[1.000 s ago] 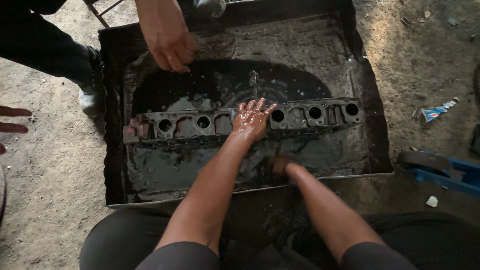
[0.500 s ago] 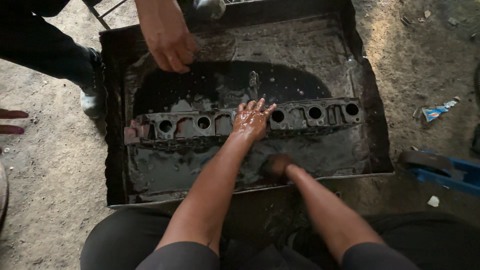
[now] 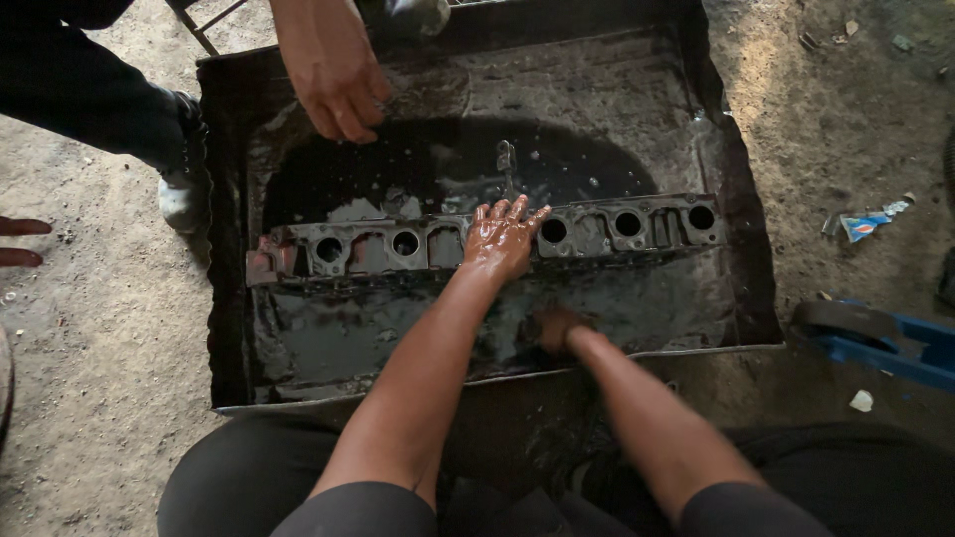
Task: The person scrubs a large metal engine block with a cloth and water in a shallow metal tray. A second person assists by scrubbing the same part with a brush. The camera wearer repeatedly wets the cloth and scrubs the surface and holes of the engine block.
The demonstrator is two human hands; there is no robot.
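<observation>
Head view: left hand (image 3: 504, 239) flat, fingers spread, on oily manifold-like casting (image 3: 398, 244) lying across mid tray (image 3: 741, 298). Right hand (image 3: 557, 328) sunk in black fluid near edge, fingers can't tell. Risk: slick grip, casting slips w/ splash.

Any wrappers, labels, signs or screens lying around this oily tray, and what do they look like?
Crumpled wrapper: on the dirt to the right of the metal tray, small and flattened, blue and white with a spot of red.
Pale scrap: on the ground lower right, beside the blue tool, small and whitish; too small to tell what it is.
No signs or screens in view.
</observation>
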